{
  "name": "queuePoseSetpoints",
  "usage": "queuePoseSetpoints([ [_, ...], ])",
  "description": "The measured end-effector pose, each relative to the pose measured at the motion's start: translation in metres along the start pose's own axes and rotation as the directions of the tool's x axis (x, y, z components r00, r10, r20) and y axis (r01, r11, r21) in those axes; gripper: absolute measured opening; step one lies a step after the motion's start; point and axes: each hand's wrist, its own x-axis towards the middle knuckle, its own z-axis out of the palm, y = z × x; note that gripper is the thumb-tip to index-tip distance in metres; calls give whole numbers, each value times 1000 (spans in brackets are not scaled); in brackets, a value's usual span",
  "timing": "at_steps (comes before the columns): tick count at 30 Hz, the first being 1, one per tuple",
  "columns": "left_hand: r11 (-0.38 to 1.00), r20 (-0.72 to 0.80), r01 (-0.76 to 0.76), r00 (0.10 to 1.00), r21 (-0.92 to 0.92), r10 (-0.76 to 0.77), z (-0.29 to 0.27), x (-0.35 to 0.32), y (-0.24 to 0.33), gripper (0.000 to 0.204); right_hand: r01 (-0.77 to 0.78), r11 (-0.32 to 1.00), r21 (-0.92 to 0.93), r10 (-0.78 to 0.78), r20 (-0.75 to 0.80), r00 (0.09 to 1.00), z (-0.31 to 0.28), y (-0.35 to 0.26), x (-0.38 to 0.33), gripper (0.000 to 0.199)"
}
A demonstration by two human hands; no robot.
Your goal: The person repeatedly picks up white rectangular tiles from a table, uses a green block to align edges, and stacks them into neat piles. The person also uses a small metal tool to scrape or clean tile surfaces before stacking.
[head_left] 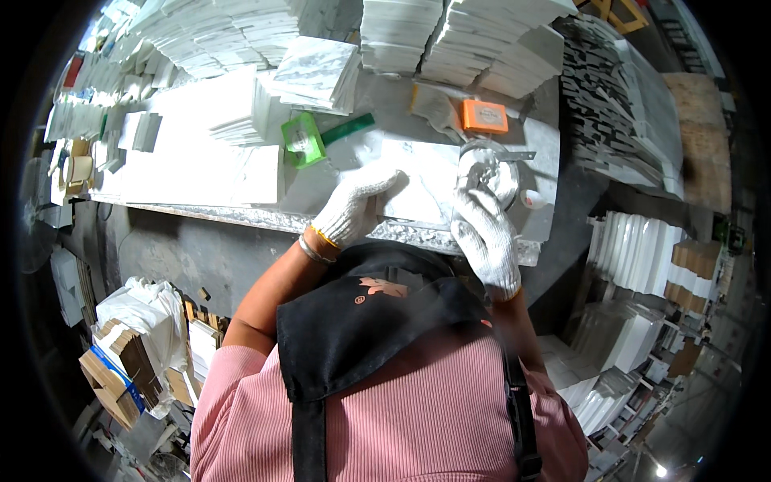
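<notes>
Here are my two hands, apart, with a white marble tile (422,181) between them on the worktable (546,165). My gloved left hand (353,205) is at the tile's left edge, fingers bent; its palm side is turned away, so I can't tell whether it grips or only rests there. Over on the other side, my gloved right hand (486,237) points up toward a shiny round dish (503,178), and glare swallows the fingertips; whether they pinch anything, I can't tell. The dish hides part of the tile's right side, and what's inside it is a silvery blur. A metal strip (520,156) lies over its rim, one end lost in the shine.

My black apron (361,337) bulges up below, covering some of the table's front edge. Now the surface: grey, bright under the light, with an orange box (484,116) beside a crumpled cloth (438,111), and a green box (303,140) near a darker green strip (350,128). Tile stacks (494,40) crowd the back, cut off at the top.

Around me, grey floor (181,253), cardboard (112,386) at lower left, more white slabs (634,249) at right. Further out, everything bends and fades into the black rim.
</notes>
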Motion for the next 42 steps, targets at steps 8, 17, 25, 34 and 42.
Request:
queuePoseSetpoints([
  [8,961,-106,217,966,-174,-237,24,-8,20,40,-188,949,253,194,4,981,-10,-9,-8,22],
  [17,998,-243,-31,969,47,42,-10,-31,23,41,-321,917,237,331,-3,944,7,8,5,30],
  [25,840,-319,-144,881,524,350,-55,-100,89,28,-349,896,275,327,122,937,44,25,13,37],
  [34,467,-299,18,789,884,537,-124,-95,127,43,-253,967,-9,252,132,959,120,5,53,40],
  [42,-321,130,89,788,943,601,-141,-111,152,76,71,905,-419,98,368,925,214,-15,104,71],
])
